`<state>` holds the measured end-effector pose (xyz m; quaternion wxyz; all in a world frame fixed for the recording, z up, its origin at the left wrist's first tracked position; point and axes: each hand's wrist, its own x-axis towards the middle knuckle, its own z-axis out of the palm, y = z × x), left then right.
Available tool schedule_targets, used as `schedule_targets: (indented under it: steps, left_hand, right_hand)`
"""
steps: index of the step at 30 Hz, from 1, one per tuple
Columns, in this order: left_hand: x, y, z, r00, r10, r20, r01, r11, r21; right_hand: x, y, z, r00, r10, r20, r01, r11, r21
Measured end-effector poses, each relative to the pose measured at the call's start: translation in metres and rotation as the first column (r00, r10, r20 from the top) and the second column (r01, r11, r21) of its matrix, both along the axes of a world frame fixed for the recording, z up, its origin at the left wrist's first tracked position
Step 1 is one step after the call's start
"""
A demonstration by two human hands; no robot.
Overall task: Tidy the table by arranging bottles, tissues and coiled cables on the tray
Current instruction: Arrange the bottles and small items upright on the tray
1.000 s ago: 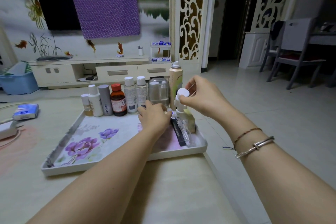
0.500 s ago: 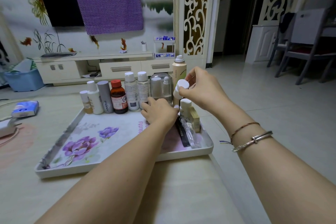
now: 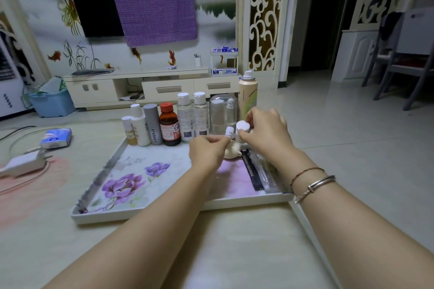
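both hands busy: left hand (image 3: 206,151) has just lifted off the tray (image 3: 178,214) pinching a small white vial (image 3: 229,131), right hand (image 3: 265,132) still grips the white-capped bottle (image 3: 242,127), both at the tray's 1 o'clock corner, so small items remain unplaced.

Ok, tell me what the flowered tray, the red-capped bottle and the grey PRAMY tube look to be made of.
Flowered tray: probably melamine or plastic, smooth white rim, printed purple flowers, slight sheen.
Red-capped bottle: brown translucent body, glass or plastic, cannot tell which; paper-like label.
Grey PRAMY tube: opaque matte grey, likely plastic, possibly coated metal.
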<state>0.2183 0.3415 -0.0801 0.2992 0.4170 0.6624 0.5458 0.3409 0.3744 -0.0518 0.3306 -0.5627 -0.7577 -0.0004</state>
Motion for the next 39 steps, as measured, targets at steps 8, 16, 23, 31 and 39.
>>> schedule_targets:
  steps: [8,16,23,31,39]
  left_hand:
    - [0.002,-0.002,-0.002,0.999,-0.013,-0.042,0.014,0.999,0.03]
    - [0.003,-0.008,0.004,0.995,-0.078,-0.06,0.083,0.994,0.075]
    - [0.013,-0.014,0.007,0.98,-0.168,-0.105,0.181,0.975,0.128]
    - [0.001,-0.014,-0.005,0.854,-0.183,-0.486,0.159,0.983,-0.091]
    - [0.014,-0.006,-0.004,0.905,-0.123,-0.407,0.157,0.986,0.051]
  right_hand:
    - [-0.007,-0.001,-0.003,0.96,-0.087,0.266,0.065,0.994,0.092]
    - [-0.004,-0.005,0.006,0.993,0.115,0.03,-0.115,0.993,-0.016]
    - [0.018,-0.011,0.021,0.984,0.148,-0.101,-0.166,0.962,-0.215]
    - [0.046,-0.037,0.04,0.989,0.145,-0.033,-0.148,0.951,-0.272]
    - [0.071,-0.065,0.043,0.956,0.154,0.249,-0.047,0.92,-0.388]
